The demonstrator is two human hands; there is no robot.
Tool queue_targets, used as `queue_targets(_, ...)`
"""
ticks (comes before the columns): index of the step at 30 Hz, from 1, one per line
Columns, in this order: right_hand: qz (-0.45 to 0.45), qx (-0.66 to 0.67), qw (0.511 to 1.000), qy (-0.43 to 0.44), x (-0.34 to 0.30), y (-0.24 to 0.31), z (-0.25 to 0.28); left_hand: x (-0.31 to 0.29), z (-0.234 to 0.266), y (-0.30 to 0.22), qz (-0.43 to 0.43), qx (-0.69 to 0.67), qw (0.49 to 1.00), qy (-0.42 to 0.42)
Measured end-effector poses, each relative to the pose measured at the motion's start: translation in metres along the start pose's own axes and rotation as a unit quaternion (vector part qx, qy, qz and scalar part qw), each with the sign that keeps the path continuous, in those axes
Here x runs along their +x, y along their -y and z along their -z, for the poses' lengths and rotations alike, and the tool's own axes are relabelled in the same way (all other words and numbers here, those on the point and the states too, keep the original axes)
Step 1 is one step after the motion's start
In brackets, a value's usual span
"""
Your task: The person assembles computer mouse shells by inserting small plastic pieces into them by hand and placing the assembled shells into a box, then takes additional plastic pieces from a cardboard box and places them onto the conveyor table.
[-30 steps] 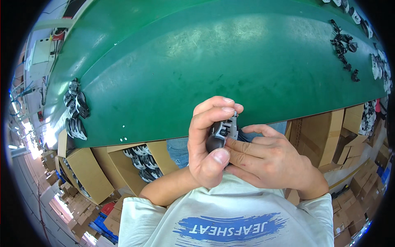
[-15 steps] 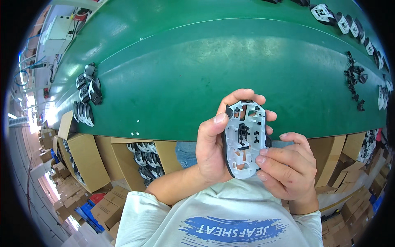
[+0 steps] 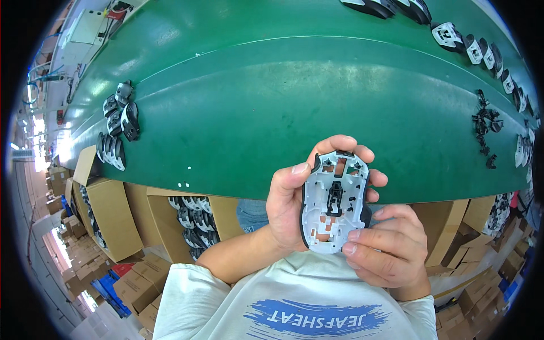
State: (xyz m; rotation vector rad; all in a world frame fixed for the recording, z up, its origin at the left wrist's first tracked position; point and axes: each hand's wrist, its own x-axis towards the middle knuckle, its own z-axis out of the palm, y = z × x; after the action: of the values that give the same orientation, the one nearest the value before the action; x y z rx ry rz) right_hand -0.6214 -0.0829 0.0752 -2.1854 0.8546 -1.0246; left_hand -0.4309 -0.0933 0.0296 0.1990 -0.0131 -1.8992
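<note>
- Broad green bench (image 3: 255,107), slightly glossy; dark-and-white plastic shells (image 3: 130,120) lie at its left, small black plastic parts (image 3: 481,124) at its right;
- White-and-black oval plastic mouse shell (image 3: 319,203), hollow ribbed side facing the wearer, held by the bench's near edge;
- Left hand (image 3: 288,209) clamped around the shell, fingertips showing past its far side;
- Right hand (image 3: 392,252), fingertips touching the shell's lower right rim; whether they pinch it, I cannot tell.
</note>
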Motion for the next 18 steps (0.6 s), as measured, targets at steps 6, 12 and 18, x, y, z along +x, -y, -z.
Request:
queue_targets(6,0.015,0.010,1.000,0.007,0.005,-0.008,-0.010,-0.007,-0.002,-0.015,-0.021,0.118,0.993,-0.022)
queue_targets(12,-0.025,-0.058,0.998,-0.004,-0.006,-0.031,0.018,-0.059,0.016,-0.076,-0.047,0.228,0.969,-0.080)
queue_targets(18,-0.195,-0.086,0.977,-0.011,-0.034,-0.102,0.055,-0.258,0.034,-0.214,-0.124,0.484,0.828,-0.253)
